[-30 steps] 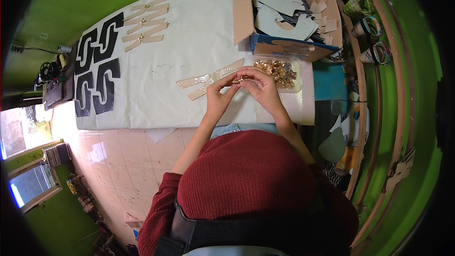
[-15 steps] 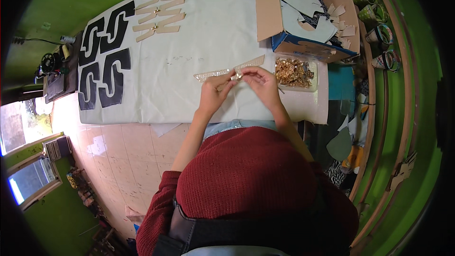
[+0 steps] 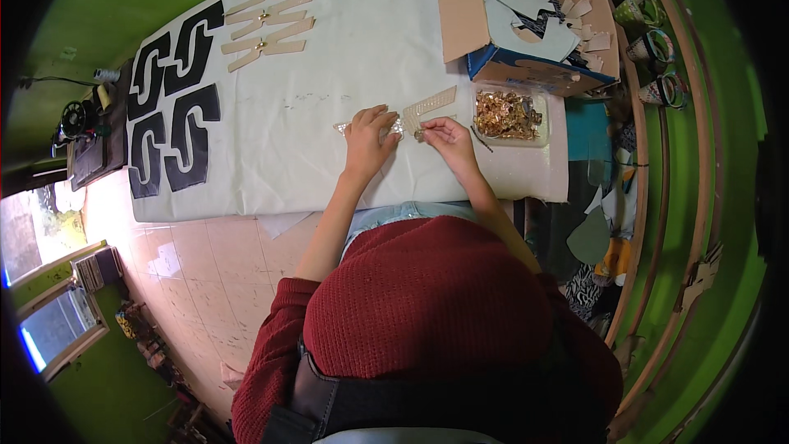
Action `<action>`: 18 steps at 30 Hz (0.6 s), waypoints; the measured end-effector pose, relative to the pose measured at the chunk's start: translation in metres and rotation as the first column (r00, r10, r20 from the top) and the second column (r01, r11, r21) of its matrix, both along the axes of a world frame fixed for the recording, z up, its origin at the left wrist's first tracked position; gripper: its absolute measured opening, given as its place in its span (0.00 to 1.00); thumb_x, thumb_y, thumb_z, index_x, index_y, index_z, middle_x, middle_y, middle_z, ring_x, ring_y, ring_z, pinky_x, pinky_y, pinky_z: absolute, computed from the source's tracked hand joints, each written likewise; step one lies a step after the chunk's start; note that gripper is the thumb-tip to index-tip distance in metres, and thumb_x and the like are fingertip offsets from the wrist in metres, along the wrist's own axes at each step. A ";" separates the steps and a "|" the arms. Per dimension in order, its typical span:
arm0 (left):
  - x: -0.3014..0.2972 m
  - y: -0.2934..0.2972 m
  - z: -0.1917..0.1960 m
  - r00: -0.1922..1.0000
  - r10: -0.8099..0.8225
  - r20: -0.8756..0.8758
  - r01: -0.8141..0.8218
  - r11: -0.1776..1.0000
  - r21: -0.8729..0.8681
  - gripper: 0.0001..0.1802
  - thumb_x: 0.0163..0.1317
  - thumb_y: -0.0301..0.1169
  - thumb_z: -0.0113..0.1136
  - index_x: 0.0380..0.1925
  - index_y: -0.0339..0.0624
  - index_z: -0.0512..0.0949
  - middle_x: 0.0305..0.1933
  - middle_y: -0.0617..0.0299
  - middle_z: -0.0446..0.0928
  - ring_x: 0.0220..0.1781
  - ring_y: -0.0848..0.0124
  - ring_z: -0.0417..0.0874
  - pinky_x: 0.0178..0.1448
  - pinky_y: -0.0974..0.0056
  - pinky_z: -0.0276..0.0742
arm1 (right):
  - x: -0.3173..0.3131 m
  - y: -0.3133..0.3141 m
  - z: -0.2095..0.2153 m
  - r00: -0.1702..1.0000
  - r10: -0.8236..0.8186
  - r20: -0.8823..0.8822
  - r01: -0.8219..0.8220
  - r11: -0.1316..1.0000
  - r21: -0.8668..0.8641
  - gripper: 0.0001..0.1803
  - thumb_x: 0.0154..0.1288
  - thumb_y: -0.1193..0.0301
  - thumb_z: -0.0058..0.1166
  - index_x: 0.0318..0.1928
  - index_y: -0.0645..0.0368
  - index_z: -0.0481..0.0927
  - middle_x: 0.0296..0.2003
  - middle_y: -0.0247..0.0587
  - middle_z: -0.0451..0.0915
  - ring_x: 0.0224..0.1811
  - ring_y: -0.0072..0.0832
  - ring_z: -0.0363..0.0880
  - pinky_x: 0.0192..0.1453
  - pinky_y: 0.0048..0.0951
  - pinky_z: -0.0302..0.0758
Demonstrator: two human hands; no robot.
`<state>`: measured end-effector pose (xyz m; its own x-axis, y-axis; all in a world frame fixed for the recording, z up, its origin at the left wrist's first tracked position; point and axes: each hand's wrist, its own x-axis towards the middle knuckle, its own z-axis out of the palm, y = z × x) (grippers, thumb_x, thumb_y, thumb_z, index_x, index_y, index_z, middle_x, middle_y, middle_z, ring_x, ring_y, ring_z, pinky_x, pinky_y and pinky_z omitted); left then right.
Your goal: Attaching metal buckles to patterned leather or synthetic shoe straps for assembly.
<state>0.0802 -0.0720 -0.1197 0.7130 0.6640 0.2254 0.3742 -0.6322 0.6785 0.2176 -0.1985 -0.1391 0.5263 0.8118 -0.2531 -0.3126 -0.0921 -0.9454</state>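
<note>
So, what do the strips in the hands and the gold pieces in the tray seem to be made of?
Pale strips: probably a glittery fabric or synthetic sheet; the surface looks speckled and bends flat. Gold pieces: likely metal fittings, shiny and bright, in a clear plastic tray.

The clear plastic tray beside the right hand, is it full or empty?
Partly filled: the clear tray holds a heap of small gold-coloured pieces, with bare bottom visible around them.

Left hand [image 3: 367,133] and right hand [image 3: 444,136] pinch, forearms extended.
</note>
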 end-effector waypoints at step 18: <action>0.002 -0.001 -0.002 0.972 0.033 -0.234 -0.064 0.990 -0.123 0.27 0.41 0.30 0.71 0.46 0.50 0.77 0.52 0.65 0.73 0.59 0.64 0.68 0.61 0.50 0.55 | 0.009 -0.005 -0.004 0.988 0.005 -0.153 -0.014 0.998 -0.059 0.07 0.64 0.77 0.52 0.43 0.64 0.72 0.38 0.38 0.79 0.39 0.21 0.78 0.45 0.21 0.77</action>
<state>0.0822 -0.0734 -0.1214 0.7018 0.7117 -0.0309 0.5580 -0.5223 0.6449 0.2271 -0.2032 -0.1433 0.4704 0.7974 -0.3779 -0.4517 -0.1503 -0.8794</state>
